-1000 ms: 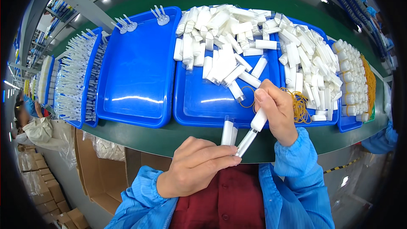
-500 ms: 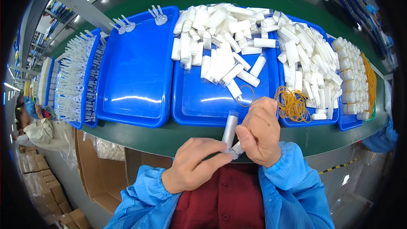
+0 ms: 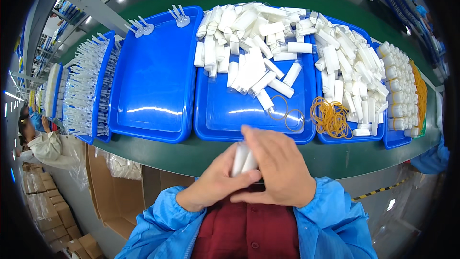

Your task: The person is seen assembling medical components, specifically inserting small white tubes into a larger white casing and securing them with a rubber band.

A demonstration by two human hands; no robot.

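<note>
My left hand (image 3: 213,178) is closed around a few white rolls (image 3: 243,159) in clear film, held upright close to my body. Against the right side of the rolls lies my right hand (image 3: 280,165), its fingers stretched past their top and its thumb spread apart below. The right palm hides part of the rolls, so I cannot tell how many there are. Beyond my hands stands a blue tray (image 3: 225,127) with a heap of similar wrapped rolls (image 3: 254,69). Two loose rubber bands (image 3: 294,111) lie in that tray, near its right front.
Right of it, another blue tray holds wrapped rolls (image 3: 352,67) and a pile of rubber bands (image 3: 330,117). Banded bundles (image 3: 395,86) stand farther right. On the left, a blue tray (image 3: 148,86) carries three-pronged clear plastic pieces (image 3: 179,17). A cardboard box (image 3: 112,187) sits below the table edge.
My right hand has gone from a closed grip to stretched fingers against the rolls. The rolls now stand side by side in my left hand. A second loose rubber band has come into view.
</note>
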